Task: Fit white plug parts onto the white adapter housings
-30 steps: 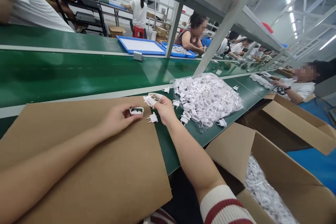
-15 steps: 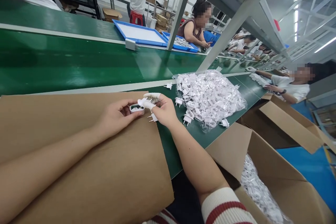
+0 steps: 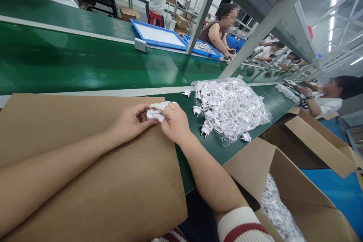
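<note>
Both my hands meet over the right edge of a brown cardboard sheet point(image 3: 85, 166). My left hand point(image 3: 129, 123) grips a small white charger shell point(image 3: 151, 114), now mostly hidden by fingers. My right hand point(image 3: 172, 121), with white finger cots on thumb and forefinger, presses a white plug piece onto that shell. A clear bag of white plug pieces point(image 3: 232, 107) lies to the right on the green belt, with loose plug pieces point(image 3: 204, 130) beside it.
The green conveyor belt point(image 3: 70, 64) runs across, carrying a grey adapter point(image 3: 141, 44). Blue trays point(image 3: 159, 36) sit on its far side. An open carton point(image 3: 286, 200) of white parts stands at lower right. Other people work along the line. A slanted metal post point(image 3: 255, 34) rises behind the bag.
My right hand has brought its plug piece left onto the shell in my left hand; the two hands now touch. The loose plug by my right hand is now hidden.
</note>
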Tool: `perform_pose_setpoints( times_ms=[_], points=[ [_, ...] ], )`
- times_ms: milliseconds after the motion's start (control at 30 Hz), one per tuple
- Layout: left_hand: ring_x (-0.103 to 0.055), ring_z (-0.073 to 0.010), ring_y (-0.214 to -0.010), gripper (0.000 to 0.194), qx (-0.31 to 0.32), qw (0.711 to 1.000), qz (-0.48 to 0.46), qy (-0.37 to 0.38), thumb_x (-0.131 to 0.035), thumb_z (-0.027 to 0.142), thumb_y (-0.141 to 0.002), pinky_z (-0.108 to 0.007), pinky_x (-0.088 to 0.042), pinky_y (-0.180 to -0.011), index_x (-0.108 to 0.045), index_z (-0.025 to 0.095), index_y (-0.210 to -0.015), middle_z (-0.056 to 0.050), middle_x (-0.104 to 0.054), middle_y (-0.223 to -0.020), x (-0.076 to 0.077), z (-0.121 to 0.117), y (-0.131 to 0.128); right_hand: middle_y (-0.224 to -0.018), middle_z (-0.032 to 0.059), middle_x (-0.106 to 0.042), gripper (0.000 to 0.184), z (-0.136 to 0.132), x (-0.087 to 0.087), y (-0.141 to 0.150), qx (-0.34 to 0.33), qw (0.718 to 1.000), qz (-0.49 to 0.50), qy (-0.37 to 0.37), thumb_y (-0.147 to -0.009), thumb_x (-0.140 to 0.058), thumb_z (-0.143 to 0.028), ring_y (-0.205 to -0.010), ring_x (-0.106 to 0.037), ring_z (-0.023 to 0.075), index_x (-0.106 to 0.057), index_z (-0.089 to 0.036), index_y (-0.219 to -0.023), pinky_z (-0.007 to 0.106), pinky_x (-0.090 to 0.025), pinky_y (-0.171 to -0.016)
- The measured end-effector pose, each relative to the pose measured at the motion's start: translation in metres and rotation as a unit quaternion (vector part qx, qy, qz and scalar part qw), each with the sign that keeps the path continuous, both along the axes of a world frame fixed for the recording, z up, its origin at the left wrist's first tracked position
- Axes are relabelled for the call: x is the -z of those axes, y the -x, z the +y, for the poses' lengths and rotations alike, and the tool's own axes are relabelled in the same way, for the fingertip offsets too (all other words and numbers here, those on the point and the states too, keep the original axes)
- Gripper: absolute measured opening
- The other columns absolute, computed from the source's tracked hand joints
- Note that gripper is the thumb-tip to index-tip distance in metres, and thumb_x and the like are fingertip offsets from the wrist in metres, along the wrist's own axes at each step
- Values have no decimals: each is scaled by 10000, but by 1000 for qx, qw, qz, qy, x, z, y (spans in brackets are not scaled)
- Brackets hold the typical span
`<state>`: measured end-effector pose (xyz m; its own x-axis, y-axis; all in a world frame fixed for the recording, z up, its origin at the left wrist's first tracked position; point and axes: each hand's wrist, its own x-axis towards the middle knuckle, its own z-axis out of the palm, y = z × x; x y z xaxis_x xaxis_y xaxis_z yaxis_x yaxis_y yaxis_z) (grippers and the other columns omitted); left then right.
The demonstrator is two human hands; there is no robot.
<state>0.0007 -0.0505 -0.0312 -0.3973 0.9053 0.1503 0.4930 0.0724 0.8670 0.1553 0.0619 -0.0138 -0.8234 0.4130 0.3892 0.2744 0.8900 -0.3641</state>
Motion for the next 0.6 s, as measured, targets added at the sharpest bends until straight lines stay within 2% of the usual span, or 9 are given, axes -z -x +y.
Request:
perform_pose_setpoints(
  times_ms=[167, 300, 467, 600],
  points=[
    [-576, -183, -657, 449, 6, 1000, 12, 3, -700, 593, -831, -324, -452, -590, -728, 227, -1088, -9, -667, -774, 0, 0, 0, -1093, 104, -673, 322, -4, -2, 3, 15, 999, -28, -25, -901, -513, -65, -1015, -555, 262, -718, -187, -1117, 346, -487, -850],
    [-578, -196, -652, 386, 0, 995, 102, 4, -622, 592, -861, -342, -444, -626, -699, 215, -859, -29, -655, -737, 1, -1, 0, -1088, 83, -657, 330, -9, -4, 2, 36, 998, -31, -27, -908, -504, -62, -983, -568, 242, -701, -210, -1127, 319, -473, -786],
    [-576, -211, -654, 383, -12, 975, 221, 23, -560, 564, -881, -340, -397, -610, -611, 222, -717, -52, -650, -735, 0, -2, 0, -1125, 65, -661, 366, -16, -11, 1, 46, 998, -33, -3, -945, -515, -97, -1004, -602, 234, -675, -258, -1233, 304, -484, -786],
    [-625, -243, -679, 382, -22, 974, 221, 46, -557, 586, -862, -333, -399, -585, -650, 236, -739, -52, -699, -746, -11, -2, -5, -1141, 53, -686, 358, -12, -16, 1, 62, 996, -33, 55, -939, -545, -121, -1030, -626, 239, -681, -273, -1233, 320, -514, -850]
  ],
)
